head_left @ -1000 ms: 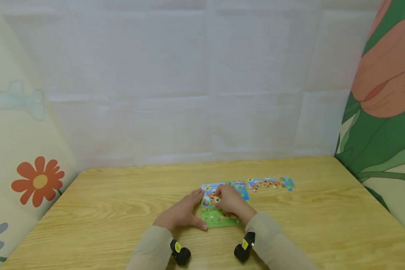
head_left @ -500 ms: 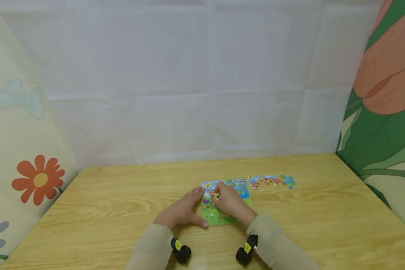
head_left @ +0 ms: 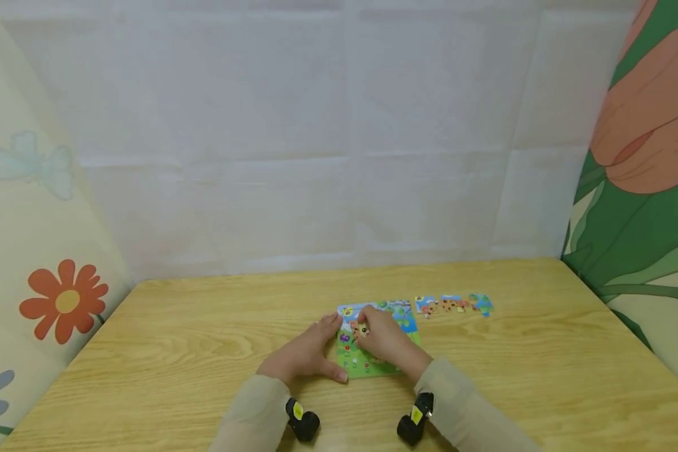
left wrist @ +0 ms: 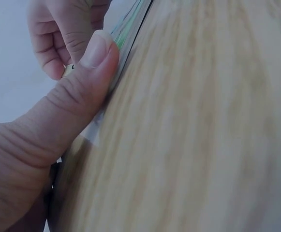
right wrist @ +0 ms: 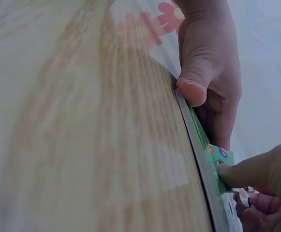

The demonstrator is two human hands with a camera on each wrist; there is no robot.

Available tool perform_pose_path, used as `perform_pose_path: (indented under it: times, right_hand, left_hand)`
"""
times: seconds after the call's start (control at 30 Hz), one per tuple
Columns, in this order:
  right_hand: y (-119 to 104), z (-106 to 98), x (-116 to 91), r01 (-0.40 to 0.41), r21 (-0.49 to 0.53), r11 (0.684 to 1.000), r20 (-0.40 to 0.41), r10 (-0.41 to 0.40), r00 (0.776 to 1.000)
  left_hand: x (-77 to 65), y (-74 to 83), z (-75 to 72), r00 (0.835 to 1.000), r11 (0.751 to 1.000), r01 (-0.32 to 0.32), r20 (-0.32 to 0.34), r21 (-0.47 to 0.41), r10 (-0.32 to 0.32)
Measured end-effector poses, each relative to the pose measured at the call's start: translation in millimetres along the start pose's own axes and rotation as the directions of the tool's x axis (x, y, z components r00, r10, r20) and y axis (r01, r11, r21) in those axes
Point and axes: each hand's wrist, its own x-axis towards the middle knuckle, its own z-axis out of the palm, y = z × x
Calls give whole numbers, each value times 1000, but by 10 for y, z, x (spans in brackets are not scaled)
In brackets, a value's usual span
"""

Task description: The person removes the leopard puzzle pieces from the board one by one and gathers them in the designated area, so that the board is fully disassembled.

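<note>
A jigsaw board [head_left: 380, 370] with a meadow, flowers and blue sky lies on the table in front of me. My right hand [head_left: 388, 339] is over its middle, pinching a small jigsaw piece [head_left: 364, 329] printed with an animal's eye and orange patches. In the right wrist view the piece [right wrist: 222, 154] stands tilted close over the board, with the thumb against it. My left hand [head_left: 307, 353] lies along the board's left side, fingers extended and thumb [left wrist: 89, 67] at its near left corner. The right hand covers the board's centre.
Several loose jigsaw pieces [head_left: 454, 306], spotted brown, blue and green, lie in a row right of the board's far corner. A wooden table [head_left: 203, 339] reaches back to a white cloth [head_left: 260, 138]. A black wrist camera [head_left: 303, 427] sits on each sleeve.
My right hand has lowered slightly over the board, covering the brown-spotted part seen below it earlier. The left hand keeps its place at the edge, and the loose pieces lie as before.
</note>
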Motion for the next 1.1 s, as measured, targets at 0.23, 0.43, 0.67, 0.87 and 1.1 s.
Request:
perform_pose_path:
  times: [0.23,0.43,0.67,0.87,1.1]
  right_hand:
    - [136,31,1,-23,169,985,-67,35,997]
    - [142,30,-2,-29,290,956,-89,57,994]
    - [151,36,-3,-7,296,955,-170,60,984]
    - [186,-19,-3,-6,352,936,-204,83,975]
    - [207,-120,-14,-16,484,875,-220,139,965]
  left_hand:
    - [-2,1,24,1000,1000,16,16,-3,-16]
    - [-2,13,4,999,999,33,18,-2,-32]
    - [4,4,6,1000,1000,12,11,9,-12]
    - [6,-10,14,1000,1000,-3,-3,9,3]
    - [-1,-13,6,1000,1000,7,-6,10,-7]
